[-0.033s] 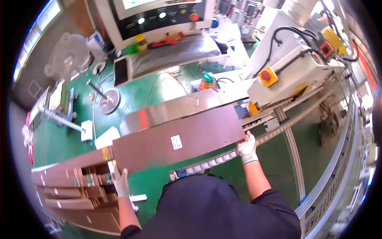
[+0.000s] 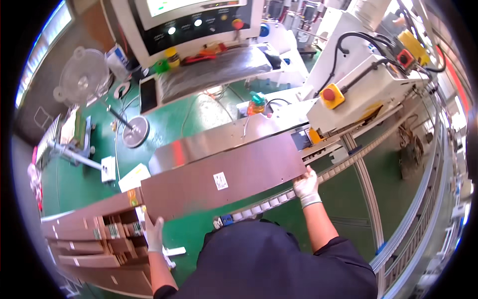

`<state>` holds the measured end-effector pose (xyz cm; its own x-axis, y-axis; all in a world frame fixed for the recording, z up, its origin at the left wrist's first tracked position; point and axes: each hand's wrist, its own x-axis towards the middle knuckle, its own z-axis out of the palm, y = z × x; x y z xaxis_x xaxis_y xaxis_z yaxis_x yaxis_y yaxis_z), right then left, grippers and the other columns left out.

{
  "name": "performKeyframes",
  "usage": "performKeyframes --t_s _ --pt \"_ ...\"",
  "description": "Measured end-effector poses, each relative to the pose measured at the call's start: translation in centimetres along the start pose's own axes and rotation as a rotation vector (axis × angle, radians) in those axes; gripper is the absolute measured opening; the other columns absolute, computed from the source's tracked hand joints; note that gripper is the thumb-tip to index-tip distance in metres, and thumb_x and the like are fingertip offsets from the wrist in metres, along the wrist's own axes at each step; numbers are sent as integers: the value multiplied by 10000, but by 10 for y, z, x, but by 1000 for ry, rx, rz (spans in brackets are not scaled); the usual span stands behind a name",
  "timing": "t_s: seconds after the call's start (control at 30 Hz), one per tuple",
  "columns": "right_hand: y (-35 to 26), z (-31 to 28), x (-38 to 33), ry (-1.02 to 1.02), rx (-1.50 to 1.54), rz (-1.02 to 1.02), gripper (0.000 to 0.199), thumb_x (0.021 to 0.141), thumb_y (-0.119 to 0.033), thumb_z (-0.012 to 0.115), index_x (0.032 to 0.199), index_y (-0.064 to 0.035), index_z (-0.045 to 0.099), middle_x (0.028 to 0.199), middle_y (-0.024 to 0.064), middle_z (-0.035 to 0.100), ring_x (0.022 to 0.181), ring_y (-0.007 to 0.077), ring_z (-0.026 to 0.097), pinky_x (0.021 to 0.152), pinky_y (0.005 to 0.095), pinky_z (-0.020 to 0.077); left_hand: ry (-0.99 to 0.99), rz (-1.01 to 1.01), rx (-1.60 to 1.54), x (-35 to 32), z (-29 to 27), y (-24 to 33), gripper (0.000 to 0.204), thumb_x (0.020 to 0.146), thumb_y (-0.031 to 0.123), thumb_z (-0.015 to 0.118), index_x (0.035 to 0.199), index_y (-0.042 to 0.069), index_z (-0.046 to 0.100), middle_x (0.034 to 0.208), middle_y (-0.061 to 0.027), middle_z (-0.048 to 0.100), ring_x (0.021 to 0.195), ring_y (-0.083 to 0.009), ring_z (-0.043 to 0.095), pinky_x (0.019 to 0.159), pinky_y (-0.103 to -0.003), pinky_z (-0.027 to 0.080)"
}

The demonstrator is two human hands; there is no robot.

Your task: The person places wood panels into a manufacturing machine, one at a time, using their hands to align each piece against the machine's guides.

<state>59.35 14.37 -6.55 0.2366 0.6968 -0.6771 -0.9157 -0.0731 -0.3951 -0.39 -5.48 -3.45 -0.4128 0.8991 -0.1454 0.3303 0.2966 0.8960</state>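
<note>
Factory workshop. Green floor (image 2: 167,127), white machine (image 2: 331,118) with red stop button (image 2: 328,94) on yellow box (image 2: 339,102), control panel (image 2: 186,36) with lit buttons (image 2: 198,23) plus screen (image 2: 179,6), white roller row (image 2: 271,202), metal rail (image 2: 369,194), large brown panel (image 2: 254,167) alongside, more brown boards (image 2: 107,276) stacked left, pedestal fan (image 2: 83,74) beyond.

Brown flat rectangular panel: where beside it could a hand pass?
Over bare green floor, bordered by the brown panel, white-gloved left hand and pale roller strip. Crowded: the panel's left end, near the brown boards.

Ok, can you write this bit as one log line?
left hand: at brown board, left end | right hand: same board, right end | label: white, on board
</note>
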Motion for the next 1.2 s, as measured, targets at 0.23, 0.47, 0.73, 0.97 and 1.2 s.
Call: performKeyframes --t_s 0.23,0.47,0.73,0.97,1.2 --pt "116 11 -51 -231 -219 235 391 1089 -321 484 1372 -56 538 1352 125 645 1214 317 635 1065 529 495 -333 104 1015 27 -8 54 1220 776 362 876 1661 85 85 1112 -240 697 958 -402 717 830 -449 575" --pt "106 7 -47 -292 -382 66 410 1107 -326 483 1365 -11 530 1330 122 656 1209 294 647 1054 524 506 -468 -3 1273 46 15 99 1292 740 486 881 1660 67 78 895 -174 740 784 -347 743 677 -405 576" --pt "56 4 -23 -290 -352 107 379 1107 -295 501 1303 24 563 1299 139 668 1187 291 669 1046 522 539 -469 2 1225 45 55 108 1348 698 485 896 1670 87 51 848 -172 732 767 -363 731 679 -418 563" --pt "-27 6 2 -280 -393 172 395 1087 -313 541 1336 -7 559 1329 126 656 1205 283 652 1027 533 533 -457 60 1221 37 121 135 1294 688 572 866 1660 91 160 845 -188 740 767 -383 743 679 -445 578" --pt "-92 9 37 -213 -126 229 337 1090 -240 445 1336 -30 538 1358 136 626 1219 307 624 1032 482 520 -554 73 1217 37 190 176 1323 712 684 809 1655 49 133 864 -203 744 796 -382 746 694 -447 579"
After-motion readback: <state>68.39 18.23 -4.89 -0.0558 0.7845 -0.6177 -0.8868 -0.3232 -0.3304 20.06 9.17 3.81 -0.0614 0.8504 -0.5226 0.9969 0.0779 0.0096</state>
